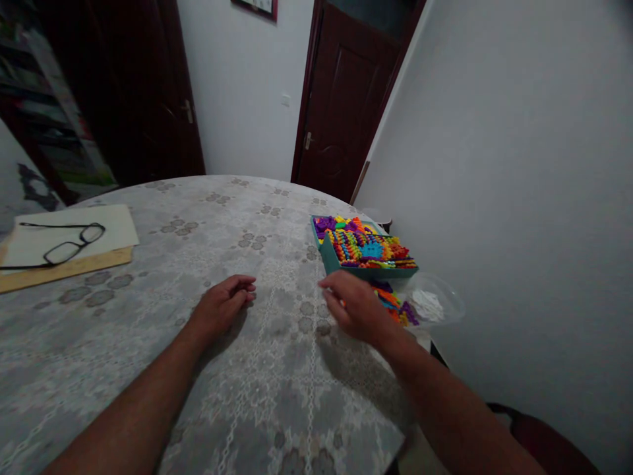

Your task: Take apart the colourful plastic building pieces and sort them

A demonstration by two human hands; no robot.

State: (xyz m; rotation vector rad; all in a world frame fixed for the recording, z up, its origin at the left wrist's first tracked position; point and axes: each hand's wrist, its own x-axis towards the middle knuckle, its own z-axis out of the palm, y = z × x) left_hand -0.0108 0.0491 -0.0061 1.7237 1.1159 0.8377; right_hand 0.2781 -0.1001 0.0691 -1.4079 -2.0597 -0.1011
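Note:
My left hand (225, 305) rests on the patterned tablecloth (277, 376), its fingers loosely curled and a little apart, with nothing seen in them. To the right, my right hand (353, 305) is raised slightly above the cloth, fingers bent and closed. A bit of a small orange plastic piece (343, 303) shows by its thumb; most of it is hidden. Just beyond that hand stands a teal box (341, 262) filled with bright plastic pieces (372, 249) in rows. More loose coloured pieces (395, 307) lie beside it, partly hidden by my right hand.
A clear plastic tray (452, 303) with white pieces (428, 305) sits at the table's right edge, near the wall. On the left, black-framed glasses (69, 251) lie on paper (116, 224) over a thin wooden board (106, 262). A dark red chair (548, 442) stands lower right.

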